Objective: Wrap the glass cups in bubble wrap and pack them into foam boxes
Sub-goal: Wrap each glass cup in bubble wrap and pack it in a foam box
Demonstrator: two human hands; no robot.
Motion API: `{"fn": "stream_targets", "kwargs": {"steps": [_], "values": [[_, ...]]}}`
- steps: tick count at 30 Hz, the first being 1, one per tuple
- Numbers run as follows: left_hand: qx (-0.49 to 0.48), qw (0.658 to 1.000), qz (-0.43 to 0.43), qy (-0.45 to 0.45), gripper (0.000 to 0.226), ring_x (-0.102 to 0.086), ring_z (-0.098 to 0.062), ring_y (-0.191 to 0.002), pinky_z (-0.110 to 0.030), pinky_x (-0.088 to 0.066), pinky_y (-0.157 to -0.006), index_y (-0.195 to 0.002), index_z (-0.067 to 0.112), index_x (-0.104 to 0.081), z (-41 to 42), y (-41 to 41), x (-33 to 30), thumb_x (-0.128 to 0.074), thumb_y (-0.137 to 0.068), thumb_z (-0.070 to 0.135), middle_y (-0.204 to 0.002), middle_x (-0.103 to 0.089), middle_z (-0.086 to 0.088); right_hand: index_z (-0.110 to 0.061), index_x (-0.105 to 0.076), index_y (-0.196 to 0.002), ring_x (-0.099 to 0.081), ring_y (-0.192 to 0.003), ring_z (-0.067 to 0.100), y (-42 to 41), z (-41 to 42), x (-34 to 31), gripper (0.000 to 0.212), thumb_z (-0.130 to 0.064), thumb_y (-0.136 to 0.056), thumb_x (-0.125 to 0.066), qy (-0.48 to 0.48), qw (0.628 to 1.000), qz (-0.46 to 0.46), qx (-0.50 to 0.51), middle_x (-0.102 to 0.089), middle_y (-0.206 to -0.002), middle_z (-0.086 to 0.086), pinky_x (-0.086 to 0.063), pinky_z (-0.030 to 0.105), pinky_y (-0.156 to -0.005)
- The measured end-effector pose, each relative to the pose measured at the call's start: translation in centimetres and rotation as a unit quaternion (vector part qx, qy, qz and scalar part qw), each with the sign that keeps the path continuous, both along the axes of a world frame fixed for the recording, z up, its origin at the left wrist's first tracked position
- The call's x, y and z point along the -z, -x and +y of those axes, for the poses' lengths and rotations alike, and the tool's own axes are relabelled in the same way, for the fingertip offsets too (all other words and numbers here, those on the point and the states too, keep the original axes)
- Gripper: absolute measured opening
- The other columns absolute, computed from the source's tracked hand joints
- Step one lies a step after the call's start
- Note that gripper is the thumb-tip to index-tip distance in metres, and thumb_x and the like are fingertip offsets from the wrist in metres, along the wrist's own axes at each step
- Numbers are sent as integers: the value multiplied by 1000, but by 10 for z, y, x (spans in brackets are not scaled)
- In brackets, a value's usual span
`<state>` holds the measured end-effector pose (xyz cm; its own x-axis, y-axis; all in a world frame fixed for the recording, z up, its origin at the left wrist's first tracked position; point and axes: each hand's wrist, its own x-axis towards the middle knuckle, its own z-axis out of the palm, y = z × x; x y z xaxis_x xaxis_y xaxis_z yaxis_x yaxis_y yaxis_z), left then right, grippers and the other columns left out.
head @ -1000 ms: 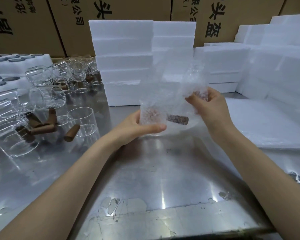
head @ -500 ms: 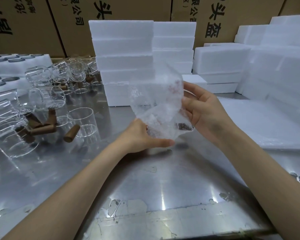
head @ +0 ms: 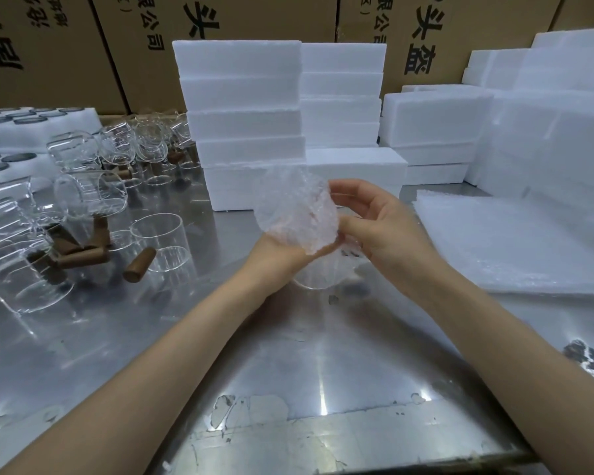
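- Scanning left to right for risks. Far left, the foam tray point(head: 31, 132) with round cut-outs sits behind the loose glass; nothing wrong there, but you reach past the glass to get to it.
- Unwrapped glass cups point(head: 90, 197) crowd the left of the steel table point(head: 288, 354), several on their sides and touching. They look free to roll, so a bump from your left forearm could knock them together or toward the edge.
- Brown handles point(head: 83, 257) on the cups point in all directions. Catch one with your elbow and I'd expect the cup to pivot into its neighbour.
- Left hand point(head: 282, 252) is under the bundle, palm up, fingers mostly hidden by the wrap. It looks like it cups the bundle from below; I can't tell how firm that grip is.
- Bubble wrap point(head: 294, 210) is bunched around the cup you're working on, held in the air above the table between both hands. Cup itself is barely visible through the wrap. The wrap looks loose, not yet closed, so the cup could slide out of the bottom and hit the steel.
- Right hand point(head: 381, 228) pinches the wrap's right edge with curled fingers and thumb. Pull too hard and the wrap may peel off rather than tighten.
- Foam boxes point(head: 240, 132) are stacked high just behind the bundle. Swing forward and you could topple the stack onto the cups.
- Spare bubble wrap sheets point(head: 511, 241) lie on the right, near your right forearm; a drag could slide them off the table.
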<state>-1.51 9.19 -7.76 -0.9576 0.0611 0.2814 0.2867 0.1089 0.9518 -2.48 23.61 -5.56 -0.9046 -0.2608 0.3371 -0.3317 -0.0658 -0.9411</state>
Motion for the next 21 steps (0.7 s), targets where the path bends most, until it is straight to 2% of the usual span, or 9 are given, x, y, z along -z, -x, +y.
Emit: {"fn": "stream_targets", "kwargs": {"steps": [3, 6, 8, 10, 12, 14, 16, 18, 21], "values": [[-21, 1000, -14, -13, 28, -65, 1, -95, -14, -51, -81, -104, 27, -63, -1, 3, 2, -75, -79, 23, -104, -69, 9, -21, -65, -103, -65, -94, 11, 0, 3, -4, 29, 3, -86, -61, 5, 999, 37, 23, -67, -108, -4, -54, 25, -78], [-48, 995, -74, -46, 28, -68, -11, -98, -25, -52, -88, -110, 18, -68, -6, 6, 5, -71, -84, 27, -106, -72, 3, -24, -67, -98, -60, -80, 0, 4, 12, -9, 17, -10, -88, -63, 27, 991, 27, 124, -66, -94, -13, -51, 19, -71], [-65, 992, -95, -55, 24, -67, -7, -94, -16, -52, -79, -106, 20, -69, -8, 8, 7, -68, -86, 33, -99, -73, 9, -28, -67, -95, -56, -74, -6, 8, 19, -9, 8, -27, -88, -64, -37, 980, 17, 196, -63, -88, -19, -44, 16, -69], [-74, 991, -96, -60, 25, -66, -5, -96, -13, -50, -78, -109, 21, -68, -8, 10, 8, -65, -89, 35, -101, -72, 11, -30, -65, -98, -57, -81, -6, 11, 21, -5, 23, -48, -82, -65, -114, 976, -34, 182, -63, -95, -19, -42, 19, -72], [-62, 992, -94, -61, 30, -65, -9, -104, -23, -50, -89, -119, 18, -65, -7, 11, 7, -61, -92, 33, -112, -70, 5, -30, -65, -103, -59, -88, -5, 9, 16, 1, 37, -56, -76, -68, -142, 978, -72, 138, -65, -99, -15, -44, 19, -73], [-46, 994, -84, -53, 28, -65, -2, -99, -17, -51, -85, -119, 20, -65, -6, 12, 8, -59, -94, 30, -110, -70, 7, -27, -70, -98, -63, -83, -3, 7, 7, 7, 29, -46, -75, -74, -146, 982, -17, 120, -69, -93, -10, -47, 15, -72], [-37, 995, -74, -50, 18, -62, 15, -81, -4, -47, -66, -110, 26, -65, -4, 14, 11, -59, -94, 28, -99, -68, 18, -29, -71, -86, -65, -86, 5, 7, -1, 10, 8, -30, -79, -76, -149, 979, 67, 124, -69, -92, -6, -52, 24, -79], [-38, 996, -61, -54, 10, -59, 21, -70, 0, -43, -60, -98, 31, -63, 0, 17, 14, -60, -94, 23, -89, -64, 23, -27, -69, -82, -63, -87, 9, 8, -4, 13, 10, -17, -84, -71, -156, 973, 126, 116, -66, -90, -9, -52, 39, -86], [-67, 995, -63, -49, 14, -58, 18, -65, 0, -41, -55, -86, 35, -60, 3, 17, 14, -56, -96, 26, -82, -59, 25, -30, -70, -89, -62, -92, 9, 10, -3, 15, 16, -14, -88, -66, -164, 968, 160, 98, -67, -91, -13, -52, 42, -88]]}}
